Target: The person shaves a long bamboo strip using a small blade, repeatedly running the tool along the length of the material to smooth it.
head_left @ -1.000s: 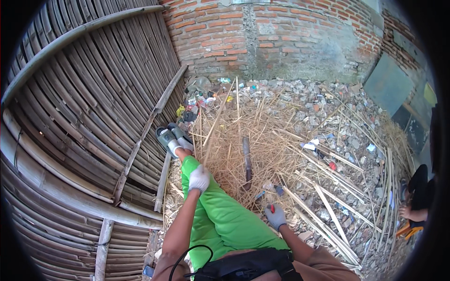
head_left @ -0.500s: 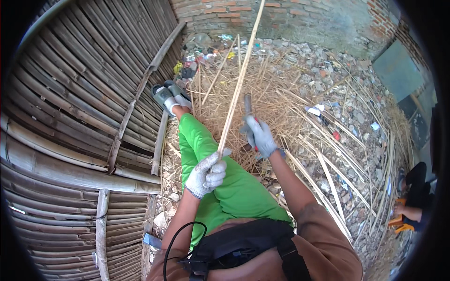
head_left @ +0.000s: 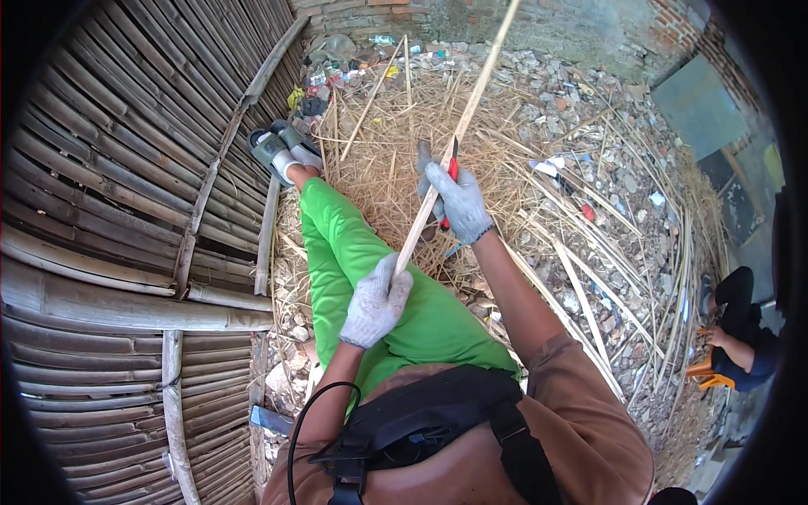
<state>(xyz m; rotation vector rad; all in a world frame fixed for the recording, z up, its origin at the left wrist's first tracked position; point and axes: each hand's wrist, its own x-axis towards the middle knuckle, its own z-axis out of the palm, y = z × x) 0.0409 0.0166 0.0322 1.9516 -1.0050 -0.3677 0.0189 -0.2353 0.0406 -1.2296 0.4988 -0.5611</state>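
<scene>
A long pale bamboo strip (head_left: pixel 481 91) slants up and to the right across my lap. My left hand (head_left: pixel 376 305), in a white knit glove, is closed around its near end. Farther along, my right hand (head_left: pixel 459 200), gloved too, is wrapped round a tool (head_left: pixel 454 162) with red parts, held against the strip. A dull grey bar shows beside the fingers; what kind of tool it is I cannot tell, as the hand and strip cover much of it.
Bamboo-pole wall (head_left: pixel 126 210) stands at left, a brick wall (head_left: pixel 505 34) at the far end. Straw and shavings (head_left: pixel 370 185) cover the rubble around my outstretched legs (head_left: pixel 404 311). More strips (head_left: pixel 581 295) lie at right. A phone-like object (head_left: pixel 271 419) lies left; another person (head_left: pixel 741 337) sits far right.
My right hand has come in to the strip with the red tool, having been apart from it. The strip now leans more to the right, and my left hand has turned its back upward.
</scene>
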